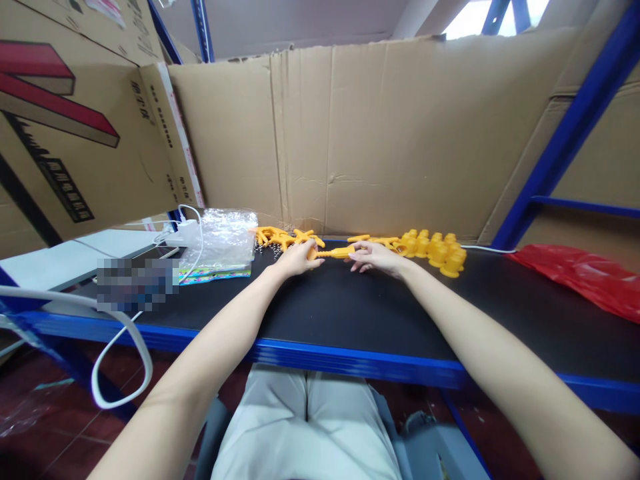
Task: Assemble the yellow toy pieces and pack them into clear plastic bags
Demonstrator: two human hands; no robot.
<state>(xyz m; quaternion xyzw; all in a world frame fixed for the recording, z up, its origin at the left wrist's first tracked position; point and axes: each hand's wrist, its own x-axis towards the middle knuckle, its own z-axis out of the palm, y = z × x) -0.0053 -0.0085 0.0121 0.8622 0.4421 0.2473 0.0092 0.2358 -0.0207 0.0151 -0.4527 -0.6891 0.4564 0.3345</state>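
Observation:
Both my arms reach forward over a black table top (350, 313) with a blue front edge. My left hand (299, 257) and my right hand (376, 257) each pinch one end of a long yellow plastic piece (336, 253) that lies between them on the table. Behind my left hand is a heap of flat yellow branched parts (280, 237) with a small metal chain beside it. Behind my right hand stands a cluster of several yellow cup-shaped parts (436, 249).
A clear plastic bag (223, 240) lies on a colourful card at the left, with a white charger and cable (187, 230) behind it. A red plastic bag (583, 273) lies at the right. Cardboard sheets wall the back and left. Blue shelf posts stand at the right.

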